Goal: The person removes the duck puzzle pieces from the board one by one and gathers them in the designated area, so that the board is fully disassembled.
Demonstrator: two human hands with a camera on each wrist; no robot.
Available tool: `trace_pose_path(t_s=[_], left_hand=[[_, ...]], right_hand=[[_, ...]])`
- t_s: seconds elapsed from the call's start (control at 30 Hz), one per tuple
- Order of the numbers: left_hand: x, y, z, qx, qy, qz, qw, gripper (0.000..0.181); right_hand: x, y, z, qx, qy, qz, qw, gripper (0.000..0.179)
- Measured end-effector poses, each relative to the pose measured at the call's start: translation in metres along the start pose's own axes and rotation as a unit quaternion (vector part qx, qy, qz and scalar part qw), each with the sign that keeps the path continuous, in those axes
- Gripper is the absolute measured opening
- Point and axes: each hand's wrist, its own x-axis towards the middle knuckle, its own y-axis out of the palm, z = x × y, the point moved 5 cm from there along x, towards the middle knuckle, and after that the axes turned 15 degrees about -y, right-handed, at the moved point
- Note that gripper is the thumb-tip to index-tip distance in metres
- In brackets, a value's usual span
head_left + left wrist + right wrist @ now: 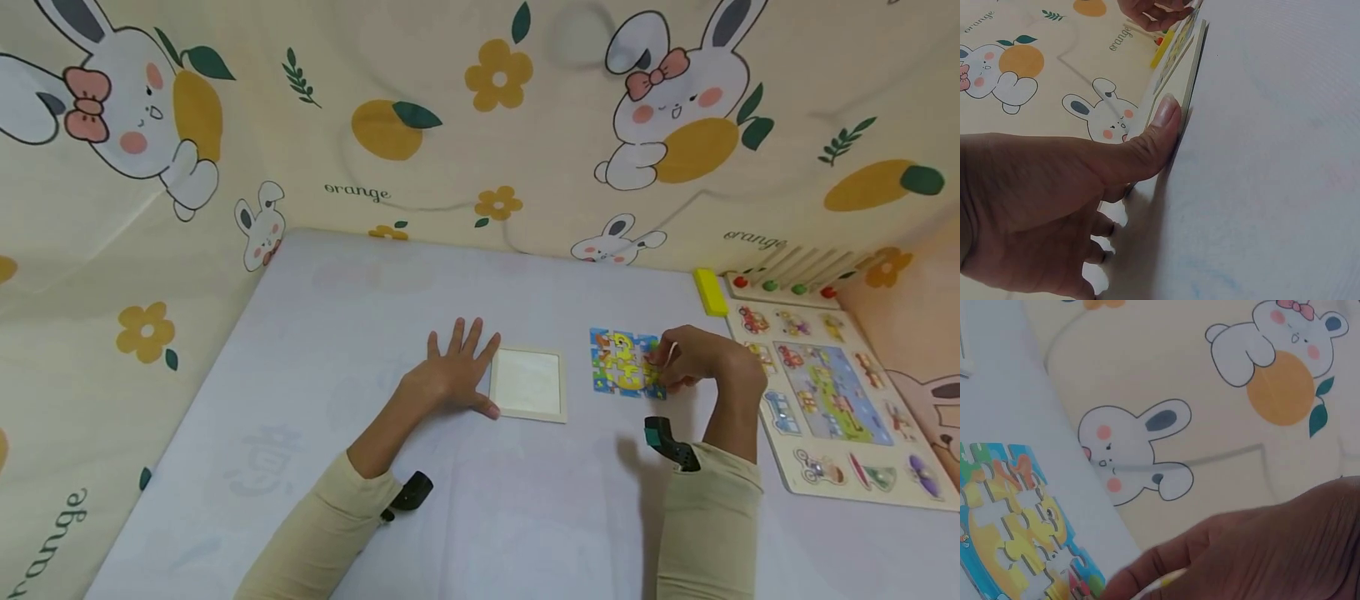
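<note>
In the head view my left hand point(448, 377) lies with fingers spread at the left side of a small, pale, square puzzle tray point(528, 383). Its thumb rests on the tray's edge, also visible in the left wrist view. To the right of the tray is a colourful jigsaw puzzle point(618, 363), with a yellow figure on blue and its pieces fitted together. My right hand point(697, 357) is at the puzzle's right side, fingers curled. Between them the right wrist view shows the edge of a puzzle piece point(1171, 579), mostly hidden by the hand.
A wooden picture board point(783, 454) lies on the right of the white table point(360, 533). Behind it stand a rack with coloured beads point(770, 286) and a yellow block point(709, 292). A rabbit-patterned cloth point(420, 67) hangs along the table's back and left.
</note>
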Motion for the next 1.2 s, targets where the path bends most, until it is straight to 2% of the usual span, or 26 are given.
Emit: trace_pose_path(t_s=[0.17,0.23,0.33,0.4,0.47,0.57,0.7,0.77,0.87,1.0,1.2], left_hand=[[-0.001,-0.002,0.0,-0.004,-0.002,0.004,1.0,0.116],[0.002,0.001,0.001,-0.009,0.002,0.0,1.0,0.118],[0.002,0.001,0.0,-0.013,0.001,0.002,0.9999,0.117],[0.007,0.005,0.002,-0.012,0.004,-0.004,0.9999,0.119],[0.007,0.004,0.001,-0.01,0.001,0.0,1.0,0.119],[0.017,0.012,0.003,-0.012,0.005,-0.009,0.9999,0.122],[0.015,0.01,0.002,-0.014,0.003,-0.006,0.9999,0.121],[0.009,0.007,0.001,-0.009,0.002,-0.001,1.0,0.119],[0.003,0.002,0.0,-0.008,0.002,0.002,1.0,0.117],[0.001,0.002,-0.001,-0.002,0.004,-0.001,1.0,0.116],[0.0,0.0,0.0,-0.002,0.001,-0.005,1.0,0.117]], right_hand=[[-0.005,0.0,-0.002,0.017,0.037,-0.004,0.9992,0.027],[-0.006,0.001,-0.004,0.02,0.057,-0.005,0.9982,0.026],[-0.005,0.003,-0.006,0.019,0.089,-0.006,0.9959,0.032],[-0.003,0.005,-0.007,0.015,0.097,-0.003,0.9951,0.037],[-0.001,0.006,-0.007,0.006,0.101,0.001,0.9948,0.039],[0.003,0.008,-0.007,-0.005,0.1,0.007,0.9949,0.039],[0.005,0.008,-0.006,-0.027,0.099,0.012,0.9946,0.035],[0.005,0.009,-0.007,-0.034,0.101,0.016,0.9941,0.033],[0.003,0.011,-0.01,-0.029,0.111,0.019,0.9932,0.031],[0.001,0.011,-0.013,-0.017,0.113,0.022,0.9933,0.033],[0.0,0.008,-0.014,-0.026,0.103,0.025,0.994,0.034]])
